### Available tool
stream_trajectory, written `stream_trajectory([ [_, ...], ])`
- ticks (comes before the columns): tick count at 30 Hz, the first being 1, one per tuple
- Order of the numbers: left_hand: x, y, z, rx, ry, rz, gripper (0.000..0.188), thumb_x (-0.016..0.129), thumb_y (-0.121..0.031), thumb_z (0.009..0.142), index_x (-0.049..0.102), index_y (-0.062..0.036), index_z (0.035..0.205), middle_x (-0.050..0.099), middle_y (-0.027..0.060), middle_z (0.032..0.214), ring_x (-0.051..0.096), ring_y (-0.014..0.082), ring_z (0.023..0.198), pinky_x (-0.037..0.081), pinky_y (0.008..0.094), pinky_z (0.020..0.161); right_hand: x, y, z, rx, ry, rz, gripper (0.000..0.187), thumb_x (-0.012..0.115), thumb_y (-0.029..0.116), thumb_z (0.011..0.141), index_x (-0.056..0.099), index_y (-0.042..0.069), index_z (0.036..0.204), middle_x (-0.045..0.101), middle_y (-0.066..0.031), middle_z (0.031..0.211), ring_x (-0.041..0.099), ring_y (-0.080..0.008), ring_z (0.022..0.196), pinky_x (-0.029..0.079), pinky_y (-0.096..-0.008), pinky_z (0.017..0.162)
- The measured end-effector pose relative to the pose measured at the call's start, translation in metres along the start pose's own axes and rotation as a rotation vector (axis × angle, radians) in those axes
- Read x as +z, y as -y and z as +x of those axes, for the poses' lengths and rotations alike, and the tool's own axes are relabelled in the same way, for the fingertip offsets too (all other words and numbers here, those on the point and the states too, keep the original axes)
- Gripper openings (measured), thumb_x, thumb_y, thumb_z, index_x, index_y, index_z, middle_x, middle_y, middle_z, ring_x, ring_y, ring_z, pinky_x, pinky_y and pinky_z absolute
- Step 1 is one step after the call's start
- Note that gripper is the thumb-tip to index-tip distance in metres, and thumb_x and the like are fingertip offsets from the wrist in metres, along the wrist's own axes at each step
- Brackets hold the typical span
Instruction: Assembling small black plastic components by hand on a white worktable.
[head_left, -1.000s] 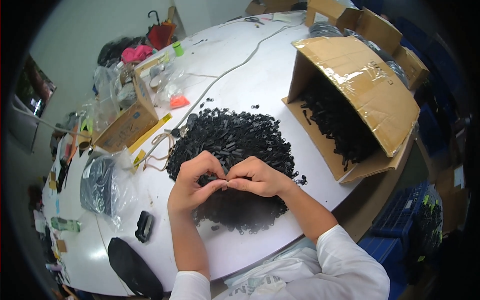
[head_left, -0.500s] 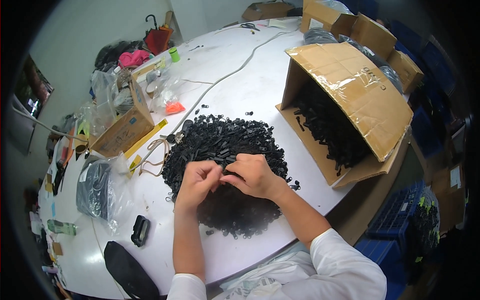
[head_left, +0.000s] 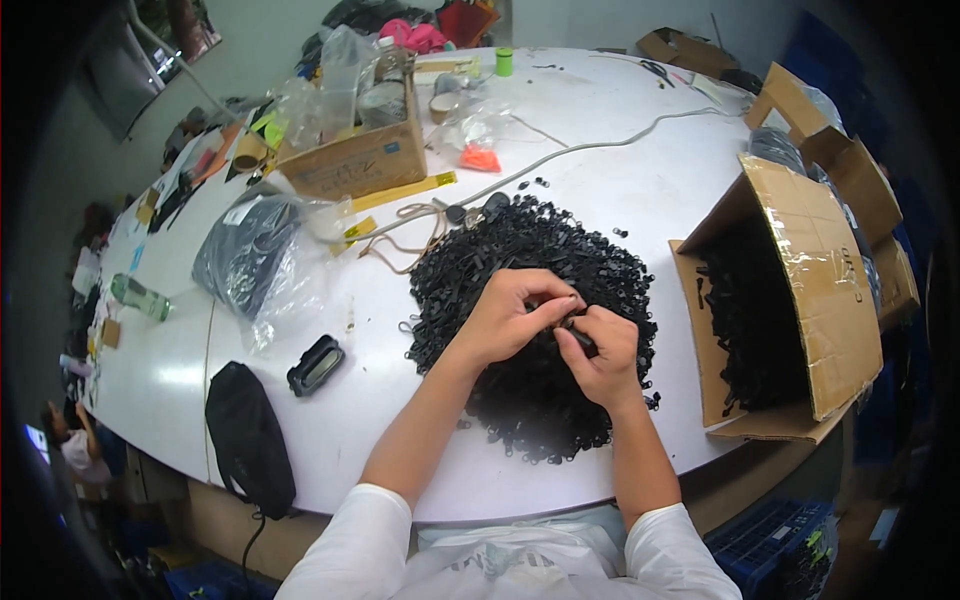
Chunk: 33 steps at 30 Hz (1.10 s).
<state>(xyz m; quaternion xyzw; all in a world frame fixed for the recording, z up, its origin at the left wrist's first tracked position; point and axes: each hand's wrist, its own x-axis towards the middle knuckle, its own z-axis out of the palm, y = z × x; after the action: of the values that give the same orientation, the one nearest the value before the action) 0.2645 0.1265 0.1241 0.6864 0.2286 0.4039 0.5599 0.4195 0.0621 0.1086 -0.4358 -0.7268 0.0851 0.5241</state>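
A wide heap of small black zipper pulls [head_left: 560, 240] is spread on the white table in front of me. Over its middle my two hands meet, fingertips nearly touching. My left hand [head_left: 518, 318] is closed in a pinch, thumb against forefinger; what sits between them is too small to make out. Closed as well, my right hand [head_left: 610, 358] has a dark piece, seemingly a black zipper pull [head_left: 583, 343], between thumb and fingers. The hands partly cover these pieces.
On the right a cardboard box [head_left: 815, 290] lies on its side, spilling black pieces toward its mouth. A grey cable [head_left: 590, 148] crosses the table beyond the heap. Left are a bagged dark bundle [head_left: 250, 250], a black case [head_left: 316, 366], a black pouch [head_left: 245, 435] and a filled carton [head_left: 360, 165].
The whole view has swung, so the table's things appear farther right. My hands have shifted over the heap, the left now slightly farther from me than the right. Both stay pinched.
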Motion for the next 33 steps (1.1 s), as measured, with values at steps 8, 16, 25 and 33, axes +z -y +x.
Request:
stream_trajectory([
  [8, -0.008, 0.005, 0.000, -0.068, 0.056, -0.318, 0.010, 0.068, -0.006, 0.082, 0.067, 0.0034, 0.087, 0.068, 0.0064, 0.079, 0.063, 0.0080, 0.074, 0.050, 0.0222, 0.065, 0.000, 0.004, -0.002, 0.045, -0.046, 0.033, 0.009, 0.069, 0.003, 0.074, 0.060, 0.000, 0.076, 0.048, -0.0062, 0.058, 0.044, -0.0172, 0.046, 0.033, -0.0291, 0.043],
  [16, -0.008, 0.008, 0.004, 0.379, -0.031, 0.512, 0.016, 0.068, 0.002, 0.071, 0.067, -0.0014, 0.086, 0.065, 0.0110, 0.077, 0.063, 0.0245, 0.069, 0.050, 0.0304, 0.061, 0.005, 0.004, -0.002, 0.063, -0.115, -0.165, 0.009, 0.067, 0.003, 0.076, 0.060, -0.001, 0.081, 0.051, -0.0087, 0.059, 0.050, -0.0235, 0.048, 0.038, -0.0345, 0.044],
  [25, -0.012, 0.007, 0.000, 0.254, 0.138, 0.717, 0.018, 0.067, 0.000, 0.072, 0.067, -0.0026, 0.090, 0.066, 0.0114, 0.082, 0.064, 0.0285, 0.074, 0.052, 0.0352, 0.067, -0.003, -0.006, -0.005, 0.154, 0.253, -0.390, 0.012, 0.064, 0.014, 0.081, 0.059, 0.003, 0.078, 0.054, -0.0120, 0.062, 0.055, -0.0316, 0.057, 0.043, -0.0428, 0.054],
  [33, -0.001, 0.006, -0.002, 0.266, 0.127, 0.695, 0.022, 0.066, -0.006, 0.073, 0.066, -0.0034, 0.095, 0.066, 0.0113, 0.079, 0.064, 0.0278, 0.072, 0.052, 0.0348, 0.066, -0.001, -0.009, -0.008, 0.207, 0.195, -0.379, 0.010, 0.062, 0.010, 0.079, 0.057, 0.002, 0.077, 0.054, -0.0134, 0.064, 0.055, -0.0323, 0.061, 0.043, -0.0432, 0.056],
])
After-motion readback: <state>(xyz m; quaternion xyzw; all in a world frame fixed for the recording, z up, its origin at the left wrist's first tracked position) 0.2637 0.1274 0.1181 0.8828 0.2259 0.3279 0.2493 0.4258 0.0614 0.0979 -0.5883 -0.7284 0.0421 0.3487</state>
